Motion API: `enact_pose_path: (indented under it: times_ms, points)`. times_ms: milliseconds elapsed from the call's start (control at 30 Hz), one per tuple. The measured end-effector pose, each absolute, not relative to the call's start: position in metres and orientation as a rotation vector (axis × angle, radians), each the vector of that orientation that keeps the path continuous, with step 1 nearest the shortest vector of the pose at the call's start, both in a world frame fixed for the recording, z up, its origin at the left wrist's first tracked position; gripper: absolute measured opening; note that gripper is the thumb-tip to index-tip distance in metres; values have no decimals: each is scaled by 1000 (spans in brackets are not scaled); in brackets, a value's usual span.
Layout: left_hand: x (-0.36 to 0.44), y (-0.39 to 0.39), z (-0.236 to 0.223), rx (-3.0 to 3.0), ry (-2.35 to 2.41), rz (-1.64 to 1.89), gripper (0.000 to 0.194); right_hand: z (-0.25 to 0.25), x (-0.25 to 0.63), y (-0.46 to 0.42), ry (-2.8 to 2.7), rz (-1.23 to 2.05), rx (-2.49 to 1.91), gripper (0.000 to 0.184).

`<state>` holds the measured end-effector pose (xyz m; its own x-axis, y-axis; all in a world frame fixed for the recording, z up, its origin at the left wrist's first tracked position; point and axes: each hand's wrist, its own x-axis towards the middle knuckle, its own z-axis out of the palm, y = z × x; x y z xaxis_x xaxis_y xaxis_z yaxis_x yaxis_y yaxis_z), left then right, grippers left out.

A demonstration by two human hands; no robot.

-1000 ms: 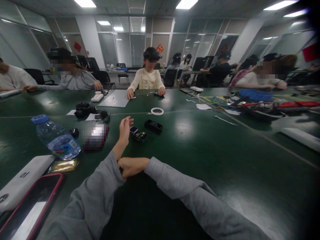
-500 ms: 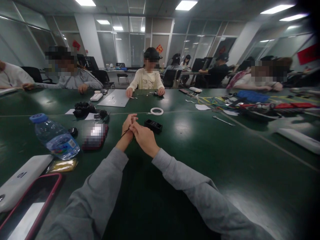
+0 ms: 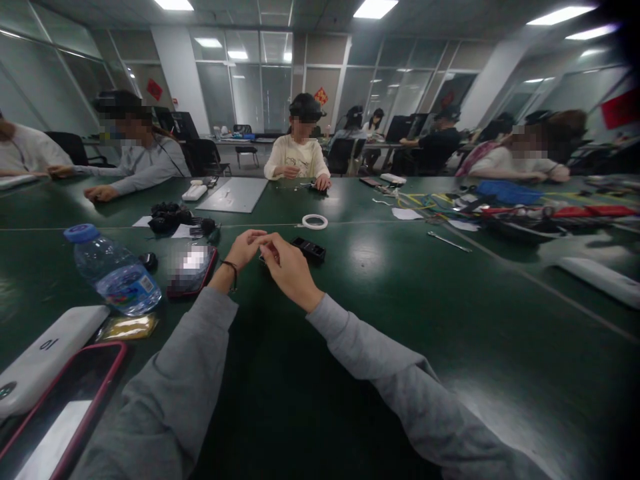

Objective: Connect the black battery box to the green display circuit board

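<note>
From my distant place, I am watching the left hand [image 3: 245,250] and the right hand [image 3: 293,270] meeting above the green table [image 3: 380,313]. Their fingertips are touching or almost touching; I cannot tell which. The right thumb and fingers are bending towards each other, while the left fingers are pointing forward, slightly curved. I cannot tell how far open each grip is, nor whether something small is being held, because the fingers are covering this place. A dark bracelet [image 3: 235,269] is hanging around the left wrist. The black box [image 3: 311,249] is lying just beyond the right hand, which is hiding its left part. A phone [image 3: 193,270] with a red edge is lying near the left wrist, and a bottle [image 3: 117,275] is standing farther left. Beyond the box, a white ring [image 3: 304,221] is lying flat.
</note>
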<state>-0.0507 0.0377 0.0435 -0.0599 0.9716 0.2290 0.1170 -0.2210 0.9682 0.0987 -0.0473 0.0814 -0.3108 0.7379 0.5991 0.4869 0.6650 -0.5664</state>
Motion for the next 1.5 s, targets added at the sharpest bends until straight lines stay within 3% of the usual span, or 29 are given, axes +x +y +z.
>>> enact_pose_path:
  times_ms: [200,333,467,633,833,1200,1333,1500]
  points:
    - [-65,41,-3,1224,1397,1280,15,62,139,5,-1866,236,-1061,19]
    - [-66,41,-8,1213,1321,1275,22,39,171,38,-1809,70,-1205,20]
    - [-64,39,-5,1254,1242,1258,25,4,193,55,-1744,14,-1376,35]
    - [-65,34,-3,1469,1165,1086,46,-27,196,56,-1861,90,-1443,47]
    - [-70,29,-3,1676,998,880,79,-29,192,56,-1968,41,-1404,54]
    - [-72,39,-17,1704,1023,996,67,-28,188,53,-2000,48,-1352,62]
    - [-73,40,-19,1710,1013,1006,66,-28,188,55,-1897,246,-1261,57]
    - [-72,38,-16,1695,1005,989,65,-19,200,66,-1153,995,-1138,40]
